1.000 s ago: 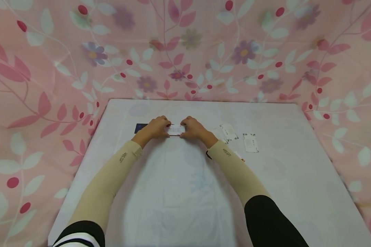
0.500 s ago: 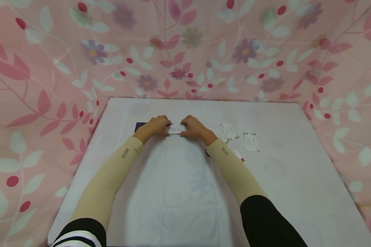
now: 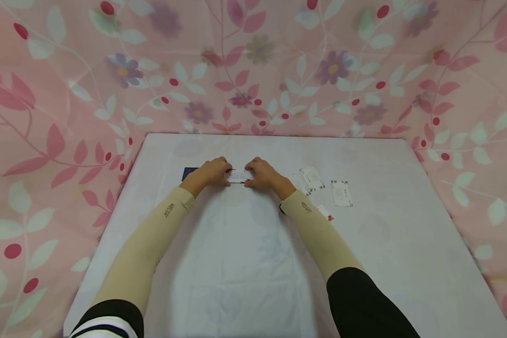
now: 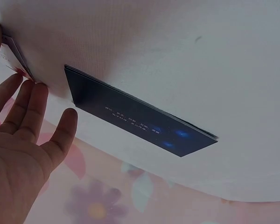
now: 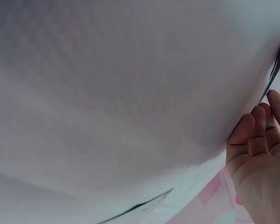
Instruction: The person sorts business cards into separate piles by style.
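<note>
At the far middle of the table, my left hand (image 3: 211,173) and right hand (image 3: 264,178) hold a small stack of white printed cards (image 3: 238,176) from its two ends. Thumb and fingers of each hand sit on the stack's near and far edges. Red marks show on the stack (image 4: 14,58) in the left wrist view. Just left of it lies a neat stack of dark blue cards (image 4: 130,116), partly hidden by my left hand in the head view. Only a thin dark edge of the held stack (image 5: 272,74) shows in the right wrist view.
Right of my right hand lie white cards with dark patterned borders, one tilted card (image 3: 311,178) and one separate card (image 3: 341,194). A card with a red corner (image 3: 324,212) is partly covered by my right sleeve. A pink floral curtain (image 3: 253,70) surrounds the white-covered table (image 3: 245,263).
</note>
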`<move>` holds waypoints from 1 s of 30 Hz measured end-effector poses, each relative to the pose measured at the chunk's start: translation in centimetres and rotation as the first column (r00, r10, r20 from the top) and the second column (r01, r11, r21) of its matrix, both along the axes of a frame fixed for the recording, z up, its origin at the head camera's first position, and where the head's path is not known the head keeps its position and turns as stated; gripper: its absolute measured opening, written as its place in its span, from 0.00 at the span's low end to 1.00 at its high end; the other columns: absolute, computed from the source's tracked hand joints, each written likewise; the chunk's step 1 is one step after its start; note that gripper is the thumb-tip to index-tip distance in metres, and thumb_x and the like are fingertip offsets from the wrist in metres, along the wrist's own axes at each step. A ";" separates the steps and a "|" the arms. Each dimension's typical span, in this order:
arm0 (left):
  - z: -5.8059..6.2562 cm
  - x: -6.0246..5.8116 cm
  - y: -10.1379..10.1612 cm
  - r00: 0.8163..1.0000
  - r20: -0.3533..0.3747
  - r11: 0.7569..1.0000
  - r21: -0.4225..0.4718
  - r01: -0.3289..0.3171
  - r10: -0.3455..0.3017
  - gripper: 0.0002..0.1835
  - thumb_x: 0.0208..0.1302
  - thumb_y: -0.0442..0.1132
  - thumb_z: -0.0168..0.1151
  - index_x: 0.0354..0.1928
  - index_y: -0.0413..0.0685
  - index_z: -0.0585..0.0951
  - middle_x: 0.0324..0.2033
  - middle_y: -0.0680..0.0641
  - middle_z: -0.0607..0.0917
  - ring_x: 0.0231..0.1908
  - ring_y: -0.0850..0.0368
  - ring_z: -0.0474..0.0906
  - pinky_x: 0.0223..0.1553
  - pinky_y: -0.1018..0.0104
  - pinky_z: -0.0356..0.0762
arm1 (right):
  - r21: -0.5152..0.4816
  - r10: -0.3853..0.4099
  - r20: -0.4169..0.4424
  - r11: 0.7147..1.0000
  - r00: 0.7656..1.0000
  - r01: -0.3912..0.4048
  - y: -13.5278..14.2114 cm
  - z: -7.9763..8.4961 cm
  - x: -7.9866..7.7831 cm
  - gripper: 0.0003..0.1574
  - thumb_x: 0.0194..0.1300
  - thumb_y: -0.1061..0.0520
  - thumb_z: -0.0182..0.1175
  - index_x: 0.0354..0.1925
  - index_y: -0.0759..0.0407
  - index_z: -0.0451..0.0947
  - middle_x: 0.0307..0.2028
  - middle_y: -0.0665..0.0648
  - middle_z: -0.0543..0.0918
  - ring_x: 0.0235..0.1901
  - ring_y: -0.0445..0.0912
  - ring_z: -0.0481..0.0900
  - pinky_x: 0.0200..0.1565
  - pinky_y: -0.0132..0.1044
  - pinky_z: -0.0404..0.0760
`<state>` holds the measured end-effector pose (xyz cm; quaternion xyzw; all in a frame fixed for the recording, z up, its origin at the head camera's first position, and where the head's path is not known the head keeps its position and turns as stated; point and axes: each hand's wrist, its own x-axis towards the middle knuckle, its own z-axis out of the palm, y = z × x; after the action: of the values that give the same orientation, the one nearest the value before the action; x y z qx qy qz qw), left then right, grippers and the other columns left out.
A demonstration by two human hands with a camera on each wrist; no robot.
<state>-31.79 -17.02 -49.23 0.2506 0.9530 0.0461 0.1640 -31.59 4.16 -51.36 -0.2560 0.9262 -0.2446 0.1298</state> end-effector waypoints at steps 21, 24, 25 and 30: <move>0.1 0.0 0.1 1.000 -0.012 1.000 -0.014 0.015 -0.015 0.30 0.57 0.47 0.73 0.60 0.43 0.79 0.53 0.41 0.78 0.55 0.48 0.72 0.65 0.34 0.61 | 0.024 -0.006 0.018 1.000 1.000 0.005 -0.2 0.0 0.0 0.33 0.60 0.50 0.71 0.59 0.62 0.75 0.61 0.61 0.72 0.63 0.53 0.69 0.69 0.44 0.65; 0.2 0.1 0.3 0.999 -0.026 0.999 -0.031 0.023 -0.024 0.30 0.57 0.48 0.73 0.60 0.44 0.79 0.53 0.42 0.79 0.58 0.48 0.72 0.67 0.30 0.54 | 0.019 -0.012 0.016 1.000 1.000 0.011 -0.2 -0.1 0.0 0.34 0.60 0.50 0.71 0.60 0.62 0.75 0.61 0.61 0.72 0.63 0.53 0.69 0.69 0.44 0.65; 0.3 0.1 0.3 0.999 -0.026 0.999 -0.031 0.025 -0.026 0.30 0.57 0.47 0.73 0.60 0.44 0.79 0.53 0.42 0.79 0.58 0.48 0.72 0.67 0.30 0.54 | 0.017 -0.012 0.014 1.000 1.000 0.011 -0.1 -0.1 0.0 0.34 0.60 0.50 0.71 0.60 0.62 0.75 0.61 0.61 0.72 0.63 0.53 0.69 0.69 0.44 0.65; 0.6 0.2 0.5 0.999 -0.017 0.999 -0.015 0.034 -0.035 0.31 0.57 0.47 0.73 0.61 0.43 0.79 0.53 0.41 0.79 0.54 0.48 0.74 0.61 0.37 0.65 | 0.013 -0.010 0.016 1.000 1.000 0.009 0.0 -0.2 0.0 0.34 0.60 0.49 0.71 0.60 0.62 0.74 0.61 0.61 0.72 0.63 0.53 0.69 0.69 0.43 0.64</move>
<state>-31.56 -16.49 -48.61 0.2661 0.9502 0.0341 0.1585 -31.59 4.14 -51.59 -0.2488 0.9279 -0.2411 0.1376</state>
